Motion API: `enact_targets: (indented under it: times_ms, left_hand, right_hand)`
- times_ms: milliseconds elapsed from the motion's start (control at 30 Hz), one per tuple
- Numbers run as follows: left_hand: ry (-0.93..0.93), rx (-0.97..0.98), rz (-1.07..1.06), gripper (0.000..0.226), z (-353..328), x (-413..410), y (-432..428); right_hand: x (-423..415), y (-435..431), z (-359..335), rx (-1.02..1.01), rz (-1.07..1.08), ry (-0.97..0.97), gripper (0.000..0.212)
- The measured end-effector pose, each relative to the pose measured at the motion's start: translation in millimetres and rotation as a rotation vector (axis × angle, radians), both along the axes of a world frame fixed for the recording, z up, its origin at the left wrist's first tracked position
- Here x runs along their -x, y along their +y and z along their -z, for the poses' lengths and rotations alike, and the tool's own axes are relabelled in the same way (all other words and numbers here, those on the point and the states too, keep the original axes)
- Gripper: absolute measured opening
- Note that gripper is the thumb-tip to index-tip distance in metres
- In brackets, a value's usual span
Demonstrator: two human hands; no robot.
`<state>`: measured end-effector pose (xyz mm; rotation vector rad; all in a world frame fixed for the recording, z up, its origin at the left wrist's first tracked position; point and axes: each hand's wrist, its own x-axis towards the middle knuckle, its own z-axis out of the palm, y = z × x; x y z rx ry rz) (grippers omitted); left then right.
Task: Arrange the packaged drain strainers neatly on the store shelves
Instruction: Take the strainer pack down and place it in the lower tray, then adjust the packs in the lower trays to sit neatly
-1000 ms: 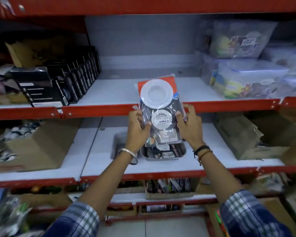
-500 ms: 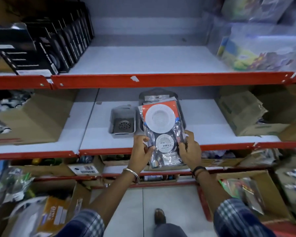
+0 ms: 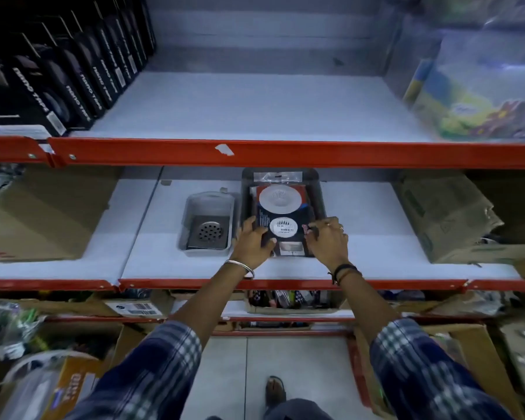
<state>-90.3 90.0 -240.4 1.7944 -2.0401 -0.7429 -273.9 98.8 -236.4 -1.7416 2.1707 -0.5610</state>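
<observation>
Packaged drain strainer (image 3: pixel 281 218) lies flat on the white middle shelf (image 3: pixel 367 262), about centre, long axis running front to back. Clear bag, red and dark card, white round strainer near the far end, round white barcode label nearer the front. It appears to sit on top of other dark packs of the same kind; how many is unclear.

Just left of it, a clear plastic tray (image 3: pixel 208 224) holding a square metal drain cover with a perforated round centre. Tray and pack are close, not clearly touching. Far left on this shelf, a brown cardboard box (image 3: pixel 43 213); far right, a crumpled cardboard carton (image 3: pixel 446 213). Red shelf rail (image 3: pixel 285 154) of the tier above crosses just over the pack's far end. On that upper tier, a row of black boxes (image 3: pixel 73 80) stands at left and clear plastic containers (image 3: pixel 479 95) at right, bare white board between.

Both arms reach forward over the front rail, plaid sleeves pushed up. Left hand (image 3: pixel 252 241) grips the pack's left edge, thumb over the top; metal bangle on the wrist. Right hand (image 3: pixel 329 239) pinches the right edge with curled fingers; dark bands at the wrist.

Below, an open carton (image 3: pixel 288 301) holds upright packs, contents blurred.
</observation>
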Motion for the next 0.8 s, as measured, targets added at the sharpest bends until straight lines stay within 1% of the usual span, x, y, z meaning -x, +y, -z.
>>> enact_targets:
  times_ms: [67,133,200,267,333,367,467,533,633,733,800]
  left_hand:
    - [-0.017,0.037,0.022,0.035,4,-10,-5]
    - [-0.014,0.087,0.016,0.029,2,-28,-10]
    - [-0.036,0.129,-0.015,0.025,-1,-55,-19]
    - [-0.134,0.149,-0.018,0.026,-3,-87,-31]
    - [-0.253,0.063,0.005,0.035,-4,-118,-41]
    - [-0.312,0.008,0.025,0.043,-4,-131,-46]
    - [-0.416,-0.070,0.140,0.063,2,-159,-61]
    - [-0.462,-0.104,0.226,0.076,9,-168,-72]
    - [-0.527,-0.162,0.344,0.093,18,-171,-87]
    - [-0.625,-0.127,0.459,0.110,29,-171,-100]
    - [-0.707,-0.126,0.502,0.113,37,-173,-107]
  right_hand:
    - [-3,-5,-4,-0.007,0.020,0.006,0.029]
    - [-11,-10,-11,0.033,0.020,-0.045,0.030]
    - [-25,-16,-19,0.075,-0.051,-0.080,0.033]
    - [-46,-24,-25,0.100,-0.185,-0.104,0.037]
    - [-74,-33,-29,0.086,-0.336,-0.122,0.041]
    - [-89,-38,-30,0.053,-0.408,-0.092,0.043]
    - [-137,-58,-27,-0.115,-0.595,0.066,0.053]
    - [-162,-72,-19,-0.218,-0.674,0.141,0.059]
    - [-189,-91,-2,-0.329,-0.695,0.231,0.064]
    - [-202,-105,7,-0.505,-0.717,0.368,0.082]
    - [-205,-111,11,-0.577,-0.732,0.440,0.095]
